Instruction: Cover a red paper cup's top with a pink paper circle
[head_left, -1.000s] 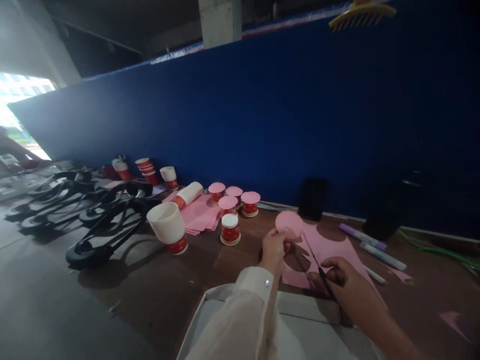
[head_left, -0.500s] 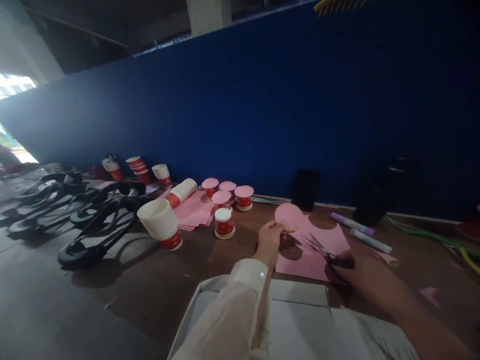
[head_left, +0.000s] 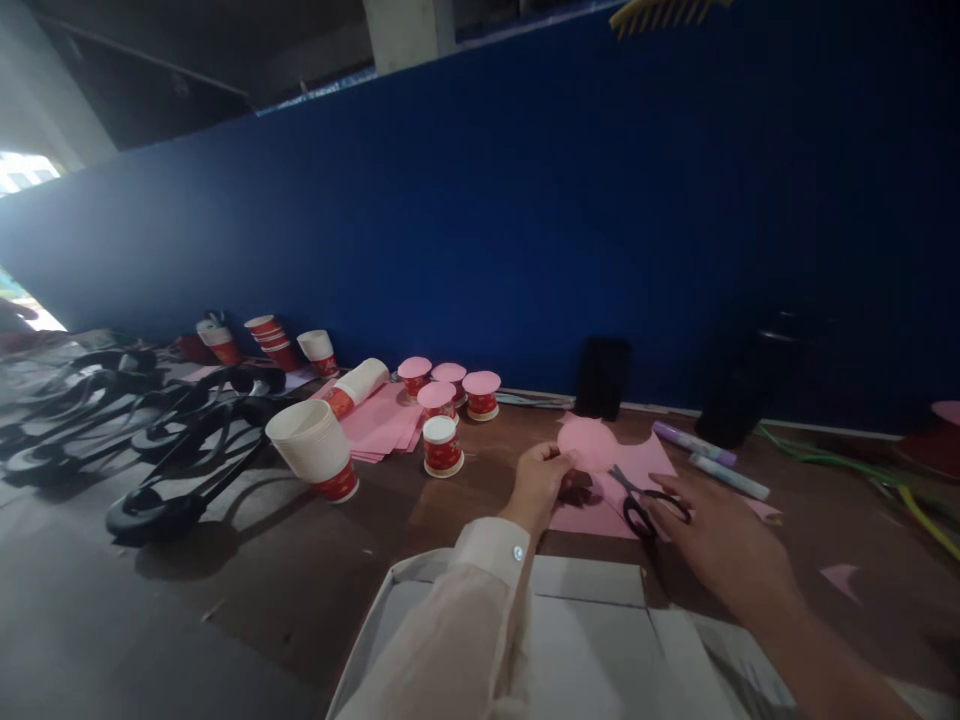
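Between its thumb and fingers my left hand (head_left: 540, 484) pinches the lower left edge of a pink paper circle (head_left: 586, 443). Below and right of the circle lies a cut pink sheet (head_left: 649, 462) on the brown table. Black-handled scissors (head_left: 640, 500) are over that sheet, their tips near the circle. My right hand (head_left: 701, 525) is at the scissors' handles, fingers spread; whether it still grips them is unclear. To the left, several small red cups carry pink discs (head_left: 481, 383), and one red cup (head_left: 443, 450) in front shows a bare white top.
Purple (head_left: 694, 443) and white markers lie at the right, before a dark bottle (head_left: 739, 385). White stacked cups (head_left: 311, 445), pink sheets (head_left: 386, 425) and black looped items (head_left: 161, 505) are at the left. A white box (head_left: 592, 640) is in front.
The scissors have turned so their handles show apart, and my right hand's fingers have loosened and spread. The pink circle has come down slightly toward the sheet. The view has shifted a little.
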